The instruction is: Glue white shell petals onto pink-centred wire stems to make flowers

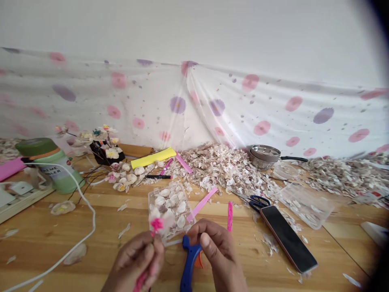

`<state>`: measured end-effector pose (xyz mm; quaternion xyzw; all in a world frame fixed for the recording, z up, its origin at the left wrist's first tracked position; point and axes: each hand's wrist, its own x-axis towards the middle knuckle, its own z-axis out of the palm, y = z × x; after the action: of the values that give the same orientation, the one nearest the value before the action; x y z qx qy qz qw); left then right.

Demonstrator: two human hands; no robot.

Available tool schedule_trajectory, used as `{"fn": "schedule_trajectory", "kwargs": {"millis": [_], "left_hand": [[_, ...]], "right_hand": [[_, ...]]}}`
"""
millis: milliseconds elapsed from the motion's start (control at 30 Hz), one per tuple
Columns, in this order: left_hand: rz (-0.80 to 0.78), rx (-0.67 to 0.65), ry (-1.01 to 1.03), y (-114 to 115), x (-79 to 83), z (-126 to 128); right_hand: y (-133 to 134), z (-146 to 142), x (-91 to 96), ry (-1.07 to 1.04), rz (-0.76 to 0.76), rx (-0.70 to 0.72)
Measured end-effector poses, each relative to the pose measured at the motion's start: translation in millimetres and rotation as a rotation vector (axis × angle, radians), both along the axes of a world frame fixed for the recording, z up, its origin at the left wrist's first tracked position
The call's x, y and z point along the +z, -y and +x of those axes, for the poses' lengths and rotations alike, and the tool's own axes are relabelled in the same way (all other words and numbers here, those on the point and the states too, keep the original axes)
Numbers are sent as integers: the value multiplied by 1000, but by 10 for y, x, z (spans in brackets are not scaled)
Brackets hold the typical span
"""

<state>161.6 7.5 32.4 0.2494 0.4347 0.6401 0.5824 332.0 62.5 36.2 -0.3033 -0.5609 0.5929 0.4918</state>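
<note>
My left hand (136,261) is closed round a thin pink stick with a bright pink tuft (157,224) at its top. My right hand (217,251) pinches a pale shell petal (170,227) beside that tuft, its fingers pressed together. A blue glue gun (189,263) lies on the wooden table between and under both hands. Just beyond the hands sits a clear tray of white shell pieces (170,200), with pink paper strips (201,204) next to it.
A phone (287,237) and black scissors (258,201) lie to the right, near a clear box (305,202). Heaps of shell flakes (225,164) line the back, with a metal pan (264,155). A green jar (51,164), white cable (88,215) and flower arrangement (105,144) stand left.
</note>
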Motion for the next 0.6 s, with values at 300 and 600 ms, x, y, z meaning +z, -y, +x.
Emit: {"fn": "schedule_trajectory", "kwargs": {"millis": [300,600], "left_hand": [[232,304,235,-116,104,-649],[-9,268,296,-362,-35,-781]], "right_hand": [[-85,-70,-430,226,-99,-118],[-199,-98,-533,566,21,-158]]}}
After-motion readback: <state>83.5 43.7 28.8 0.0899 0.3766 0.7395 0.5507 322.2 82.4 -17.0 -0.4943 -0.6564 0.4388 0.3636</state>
